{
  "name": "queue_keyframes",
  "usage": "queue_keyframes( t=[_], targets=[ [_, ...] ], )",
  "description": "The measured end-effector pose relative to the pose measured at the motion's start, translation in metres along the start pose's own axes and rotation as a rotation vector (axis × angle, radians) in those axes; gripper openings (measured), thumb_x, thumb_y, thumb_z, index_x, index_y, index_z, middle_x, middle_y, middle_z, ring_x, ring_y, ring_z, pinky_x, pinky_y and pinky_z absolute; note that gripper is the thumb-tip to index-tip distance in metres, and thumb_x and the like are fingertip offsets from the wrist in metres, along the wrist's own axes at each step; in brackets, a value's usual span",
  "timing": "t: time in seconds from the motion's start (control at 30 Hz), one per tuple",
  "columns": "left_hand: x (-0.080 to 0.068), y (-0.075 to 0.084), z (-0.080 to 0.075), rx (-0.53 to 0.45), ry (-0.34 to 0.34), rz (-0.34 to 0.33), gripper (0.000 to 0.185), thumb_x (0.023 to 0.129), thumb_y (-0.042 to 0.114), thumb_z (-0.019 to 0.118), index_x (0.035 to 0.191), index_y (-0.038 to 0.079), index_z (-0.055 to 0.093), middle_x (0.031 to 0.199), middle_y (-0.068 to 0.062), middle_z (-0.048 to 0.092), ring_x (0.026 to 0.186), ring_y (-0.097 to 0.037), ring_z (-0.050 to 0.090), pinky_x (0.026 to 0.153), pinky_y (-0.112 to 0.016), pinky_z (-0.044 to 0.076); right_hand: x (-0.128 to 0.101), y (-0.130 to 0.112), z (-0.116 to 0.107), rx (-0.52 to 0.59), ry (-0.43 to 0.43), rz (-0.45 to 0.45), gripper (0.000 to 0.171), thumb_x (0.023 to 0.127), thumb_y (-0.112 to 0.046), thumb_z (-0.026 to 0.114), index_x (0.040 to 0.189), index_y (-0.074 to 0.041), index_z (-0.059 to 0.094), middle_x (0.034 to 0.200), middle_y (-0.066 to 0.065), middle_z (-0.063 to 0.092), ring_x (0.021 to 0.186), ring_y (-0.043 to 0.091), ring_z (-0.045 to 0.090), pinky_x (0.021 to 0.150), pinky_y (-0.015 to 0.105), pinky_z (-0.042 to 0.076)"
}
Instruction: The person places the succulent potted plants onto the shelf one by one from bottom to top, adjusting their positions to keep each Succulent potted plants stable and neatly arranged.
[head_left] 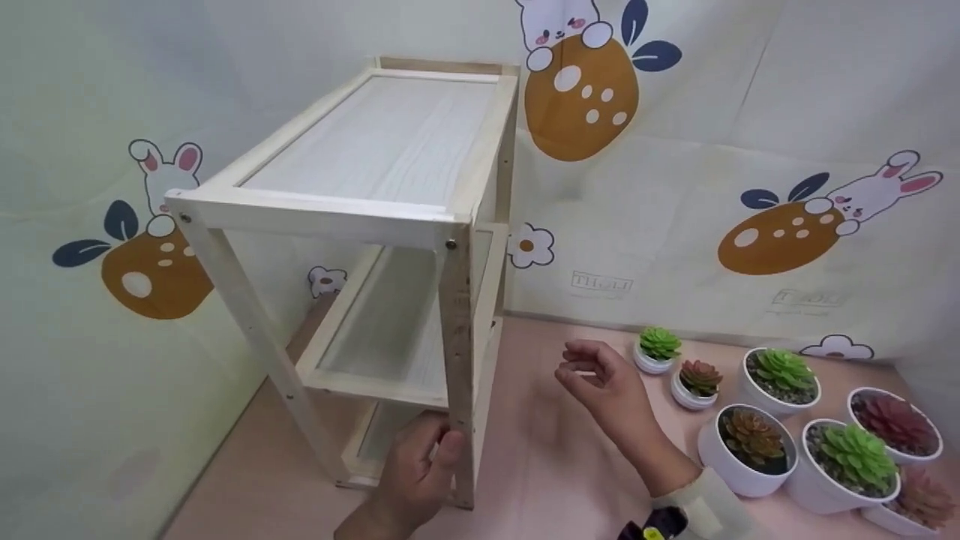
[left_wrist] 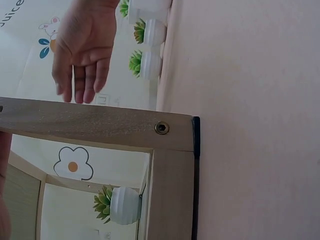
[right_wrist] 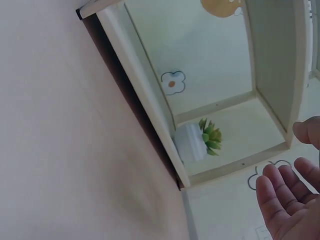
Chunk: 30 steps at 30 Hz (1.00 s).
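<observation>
A pale wooden three-tier shelf rack [head_left: 360, 150] stands upright on the pink tabletop. My left hand [head_left: 416, 472] grips its front right leg [head_left: 457, 330] low down, thumb on the near side. Only a bit of that hand shows at the edge of the left wrist view. On the bottom tier sits a small succulent in a white pot [right_wrist: 192, 142], which both wrist views show. To the right of the rack my right hand [head_left: 607, 382] is held in the air, fingers loosely bent and holding nothing. Two small potted succulents, one green [head_left: 660, 343] and one reddish [head_left: 699, 379], are nearest to it.
Several larger white-potted succulents crowd the table's right side, among them a green one [head_left: 851, 465], a brown one [head_left: 750, 450] and a dark red one [head_left: 896, 424]. A cloth backdrop [head_left: 675, 97] printed with rabbits hangs behind and to the left of the rack.
</observation>
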<state>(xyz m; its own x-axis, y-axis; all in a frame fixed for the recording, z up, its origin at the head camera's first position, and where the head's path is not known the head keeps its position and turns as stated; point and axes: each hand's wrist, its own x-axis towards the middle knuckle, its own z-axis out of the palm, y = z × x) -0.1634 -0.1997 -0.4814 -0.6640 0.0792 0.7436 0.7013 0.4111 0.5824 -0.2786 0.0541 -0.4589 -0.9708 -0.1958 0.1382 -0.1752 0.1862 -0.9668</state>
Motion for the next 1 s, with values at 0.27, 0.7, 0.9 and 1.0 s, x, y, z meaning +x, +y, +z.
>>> queue_keyframes(
  t=[0.27,0.7,0.9,1.0],
  targets=[
    [-0.001,0.0,-0.001,-0.029,-0.002,0.004,0.015,0.1,-0.006,0.055,0.109,0.003,0.062,0.094,-0.004,0.067,0.086,-0.003,0.061,0.071,-0.027,0.055,-0.025,-0.013,-0.022,0.025,0.029,0.057,0.042,0.091,-0.005,0.078,0.13,-0.005,0.063,0.124,0.012,0.068,0.116,0.023,0.068,0.092,0.023,0.056],
    [0.0,-0.003,0.002,0.006,0.028,0.053,0.01,0.103,0.001,0.055,0.106,0.004,0.063,0.089,-0.003,0.066,0.08,-0.006,0.059,0.069,-0.022,0.052,-0.06,-0.012,-0.069,-0.046,0.127,0.109,0.046,0.092,-0.009,0.079,0.133,-0.003,0.06,0.126,0.008,0.067,0.113,0.01,0.068,0.092,0.021,0.056],
    [0.001,-0.001,0.002,0.003,0.02,0.022,0.013,0.1,-0.005,0.055,0.106,0.003,0.062,0.09,-0.002,0.066,0.082,-0.003,0.058,0.069,-0.023,0.052,-0.072,-0.007,-0.087,-0.081,0.14,0.132,0.047,0.094,-0.014,0.078,0.135,-0.004,0.058,0.13,0.004,0.066,0.114,0.008,0.067,0.092,0.02,0.056],
    [0.001,0.0,0.002,0.0,0.02,0.017,0.015,0.099,-0.007,0.055,0.107,0.004,0.062,0.09,-0.002,0.065,0.083,-0.002,0.058,0.069,-0.024,0.052,-0.078,-0.004,-0.096,-0.086,0.157,0.12,0.047,0.094,-0.013,0.078,0.135,-0.003,0.058,0.125,0.001,0.068,0.113,0.008,0.067,0.091,0.021,0.056]
  ],
)
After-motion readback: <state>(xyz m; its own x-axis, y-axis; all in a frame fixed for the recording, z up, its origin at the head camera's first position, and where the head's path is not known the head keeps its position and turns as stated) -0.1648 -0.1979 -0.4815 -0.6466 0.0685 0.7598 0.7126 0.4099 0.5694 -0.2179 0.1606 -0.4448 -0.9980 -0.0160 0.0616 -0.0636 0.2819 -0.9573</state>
